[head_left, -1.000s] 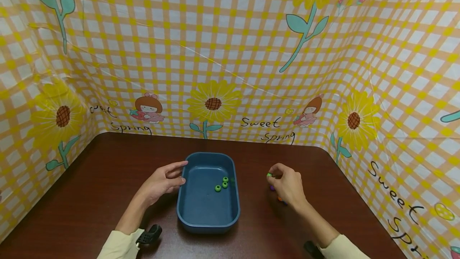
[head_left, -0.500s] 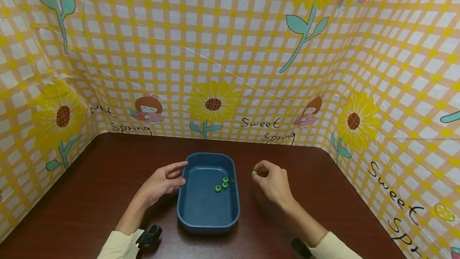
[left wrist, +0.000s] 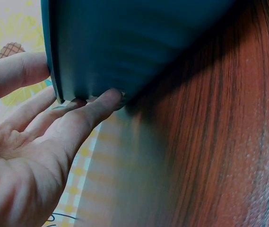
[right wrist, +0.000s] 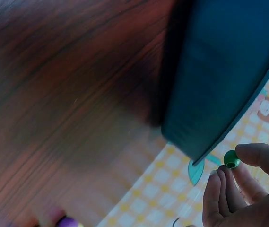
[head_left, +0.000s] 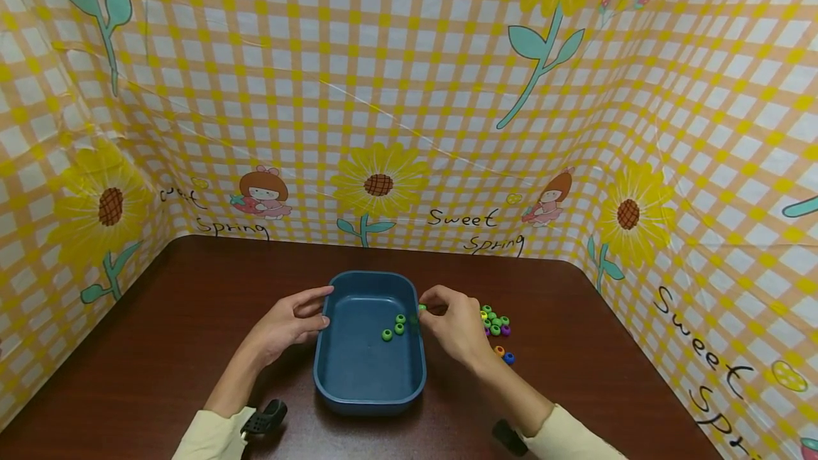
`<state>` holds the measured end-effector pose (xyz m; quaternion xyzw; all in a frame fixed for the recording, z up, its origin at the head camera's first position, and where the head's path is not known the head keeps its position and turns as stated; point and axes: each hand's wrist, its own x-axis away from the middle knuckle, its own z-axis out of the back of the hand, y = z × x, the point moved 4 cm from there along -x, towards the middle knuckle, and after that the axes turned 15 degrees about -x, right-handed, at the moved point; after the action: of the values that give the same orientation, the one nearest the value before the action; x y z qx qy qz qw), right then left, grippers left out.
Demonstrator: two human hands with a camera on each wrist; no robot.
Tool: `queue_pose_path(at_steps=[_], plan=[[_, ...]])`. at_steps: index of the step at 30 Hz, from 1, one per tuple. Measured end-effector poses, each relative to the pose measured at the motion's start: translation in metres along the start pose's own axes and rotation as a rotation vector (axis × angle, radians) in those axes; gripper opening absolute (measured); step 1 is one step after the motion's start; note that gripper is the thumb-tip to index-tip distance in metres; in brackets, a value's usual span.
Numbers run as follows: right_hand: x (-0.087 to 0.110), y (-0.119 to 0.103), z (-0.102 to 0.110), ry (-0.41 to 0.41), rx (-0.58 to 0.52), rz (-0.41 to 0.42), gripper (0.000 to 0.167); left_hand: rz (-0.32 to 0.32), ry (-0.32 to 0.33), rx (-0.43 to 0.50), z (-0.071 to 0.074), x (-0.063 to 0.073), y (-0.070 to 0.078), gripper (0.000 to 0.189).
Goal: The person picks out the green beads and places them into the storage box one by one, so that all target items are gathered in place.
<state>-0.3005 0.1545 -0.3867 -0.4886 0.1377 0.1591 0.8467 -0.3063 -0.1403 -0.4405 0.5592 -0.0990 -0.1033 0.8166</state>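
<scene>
Several spread, relaxed fingers of your left hand (head_left: pixel 284 325) rest against the side of the blue tub (head_left: pixel 364 375) nearest it, and to that hand's right three green beads (head_left: pixel 399 330) lie inside the tub. Your right hand (head_left: pixel 456 326) pinches another green bead (right wrist: pixel 231 159) between its fingertips just beside the tub's right rim, while a cluster of green, purple and yellow beads (head_left: pixel 495 330), an orange bead (head_left: pixel 499 351) and a blue bead (head_left: pixel 509 358) lie just right of that hand
</scene>
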Motion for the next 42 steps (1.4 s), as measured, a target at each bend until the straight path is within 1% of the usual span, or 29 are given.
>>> queue_pose_path(at_steps=[9,19,33,42], plan=[[0.004,-0.004,-0.020,-0.053,-0.034,0.000,0.012,-0.009,-0.006,0.004,0.000,0.001,0.000,0.059],[0.007,-0.007,-0.032,-0.083,-0.039,0.009,0.013,-0.011,-0.006,0.002,0.000,0.001,0.000,0.058],[0.010,-0.003,-0.041,-0.064,0.021,0.035,0.010,-0.004,0.006,-0.002,0.000,0.000,0.000,0.058],[0.012,0.001,-0.045,-0.040,0.051,0.094,0.009,-0.004,0.005,0.006,0.000,-0.001,-0.001,0.059]])
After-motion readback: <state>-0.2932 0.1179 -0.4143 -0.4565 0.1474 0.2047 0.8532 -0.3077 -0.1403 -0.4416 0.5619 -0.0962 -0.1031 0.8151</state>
